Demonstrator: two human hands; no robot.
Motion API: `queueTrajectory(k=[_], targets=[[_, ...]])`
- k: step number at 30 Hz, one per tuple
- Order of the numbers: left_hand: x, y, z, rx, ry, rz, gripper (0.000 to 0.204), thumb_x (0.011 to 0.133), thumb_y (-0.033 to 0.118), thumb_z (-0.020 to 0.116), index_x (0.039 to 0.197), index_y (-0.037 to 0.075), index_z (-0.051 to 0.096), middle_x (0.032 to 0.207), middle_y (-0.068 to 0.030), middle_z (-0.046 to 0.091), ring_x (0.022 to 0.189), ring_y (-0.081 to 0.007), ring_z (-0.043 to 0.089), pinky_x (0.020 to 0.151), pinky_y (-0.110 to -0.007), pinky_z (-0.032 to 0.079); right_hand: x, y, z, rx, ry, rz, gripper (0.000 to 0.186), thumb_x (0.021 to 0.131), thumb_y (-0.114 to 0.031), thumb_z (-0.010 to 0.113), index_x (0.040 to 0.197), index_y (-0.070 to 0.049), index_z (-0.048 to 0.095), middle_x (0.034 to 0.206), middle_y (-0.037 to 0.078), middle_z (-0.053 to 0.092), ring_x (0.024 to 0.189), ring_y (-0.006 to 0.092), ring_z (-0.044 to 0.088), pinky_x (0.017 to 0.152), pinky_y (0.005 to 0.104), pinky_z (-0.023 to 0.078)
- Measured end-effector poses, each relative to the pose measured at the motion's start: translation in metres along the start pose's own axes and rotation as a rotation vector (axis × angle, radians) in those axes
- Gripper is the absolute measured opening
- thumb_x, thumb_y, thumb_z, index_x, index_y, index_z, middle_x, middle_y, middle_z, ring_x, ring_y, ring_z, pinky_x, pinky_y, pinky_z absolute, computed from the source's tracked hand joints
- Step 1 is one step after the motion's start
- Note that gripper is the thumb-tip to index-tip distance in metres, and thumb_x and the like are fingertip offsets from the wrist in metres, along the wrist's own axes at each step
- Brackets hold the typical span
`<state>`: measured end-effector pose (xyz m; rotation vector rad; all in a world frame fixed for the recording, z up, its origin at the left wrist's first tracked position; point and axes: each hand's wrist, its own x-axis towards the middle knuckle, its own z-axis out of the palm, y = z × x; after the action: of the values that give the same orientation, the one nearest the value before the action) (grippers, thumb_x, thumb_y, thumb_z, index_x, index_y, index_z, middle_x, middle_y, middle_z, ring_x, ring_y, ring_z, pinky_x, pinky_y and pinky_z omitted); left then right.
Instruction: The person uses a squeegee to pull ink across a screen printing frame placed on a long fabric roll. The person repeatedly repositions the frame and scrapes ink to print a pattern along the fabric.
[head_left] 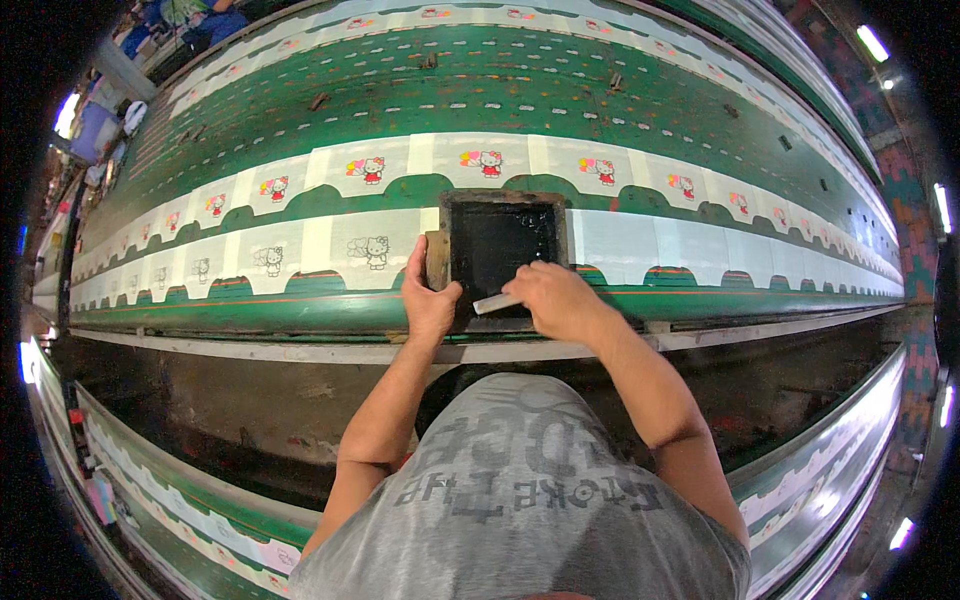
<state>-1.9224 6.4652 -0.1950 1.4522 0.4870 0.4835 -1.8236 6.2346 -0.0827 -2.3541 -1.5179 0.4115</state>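
Note:
A screen-printing frame [505, 197] lies on the row of pale cut pieces at the near edge of the green table, its inside dark with black ink. My left hand [430, 305] grips the frame's left side, thumb inside the near corner. Closed round a squeegee with a pale edge [494, 304], my right hand [560, 303] is over the frame's near right part. Left of the frame, the pale pieces [345, 240] carry a black outline of a cat figure with balloons. To the right, the pieces [650, 240] look blank.
Farther back on the green table [420, 115] runs a row of pieces with coloured cat prints [488, 163]. Small dark blocks [615, 80] sit beyond it. A pale rail [300, 348] edges the table near me. Another table [820, 500] with pieces stands behind me. Someone in blue [215, 22] is far left.

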Motion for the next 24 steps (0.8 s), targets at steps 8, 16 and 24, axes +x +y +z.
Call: queueTrajectory(k=[8,16,24], targets=[[0.015,-0.006,-0.022,-0.076,-0.134,-0.094,0.082,0.095,-0.013,0.073,0.171,-0.004,0.045,0.165,-0.0214,0.06,0.152,-0.0297,0.059,0.129,-0.042,0.044,0.077,0.065,-0.02,-0.041,0.128,0.121,0.04,0.093,0.005,0.069,0.131,-0.004,0.078,0.121,0.021,0.074,0.123,0.044,0.068,0.109,0.0535,0.056],[0.013,-0.002,-0.025,-0.09,-0.13,-0.096,0.08,0.095,-0.015,0.074,0.169,-0.004,0.047,0.162,-0.021,0.061,0.15,-0.0289,0.06,0.129,-0.042,0.045,0.065,0.03,-0.001,-0.05,0.209,0.17,0.055,0.089,0.009,0.063,0.138,-0.01,0.078,0.125,0.016,0.076,0.119,0.0425,0.068,0.108,0.0552,0.054],[0.007,0.008,-0.018,-0.107,-0.128,-0.08,0.079,0.098,-0.014,0.072,0.171,-0.005,0.044,0.163,-0.0206,0.06,0.151,-0.0287,0.059,0.129,-0.04,0.044,-0.004,-0.036,0.04,-0.088,0.232,0.103,0.054,0.085,0.0,0.074,0.138,-0.011,0.076,0.129,0.011,0.073,0.119,0.0361,0.064,0.103,0.0515,0.052]])
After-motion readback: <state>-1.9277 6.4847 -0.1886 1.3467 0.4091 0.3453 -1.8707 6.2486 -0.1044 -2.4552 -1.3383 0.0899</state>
